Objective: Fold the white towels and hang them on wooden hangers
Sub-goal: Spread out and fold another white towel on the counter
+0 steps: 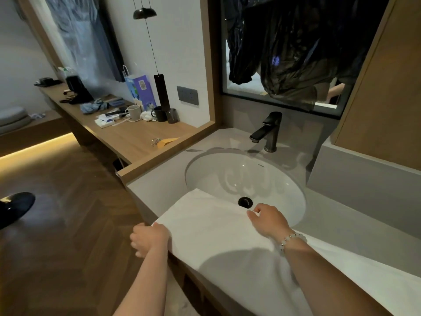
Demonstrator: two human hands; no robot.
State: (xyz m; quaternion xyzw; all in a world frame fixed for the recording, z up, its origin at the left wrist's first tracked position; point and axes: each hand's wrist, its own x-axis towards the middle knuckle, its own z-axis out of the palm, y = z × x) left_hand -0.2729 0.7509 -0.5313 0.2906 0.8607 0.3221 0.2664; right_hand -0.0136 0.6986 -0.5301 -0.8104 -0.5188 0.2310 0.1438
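Left hand (149, 239) grips the white towel (216, 236) by its left corner at the tabletop (159, 192) edge. Right hand (267, 221) pinches its far edge beside the drain (245, 202). The towel drapes over the sink (239, 176) rim; the basin's small mark is unreadable.

open basin (250, 174) beyond the towel (211, 236), faucet (267, 132) at back, bare counter (330, 215) right

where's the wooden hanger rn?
Head view, left of centre: the wooden hanger lies on the wooden counter, near its right end, just left of the sink and faucet.
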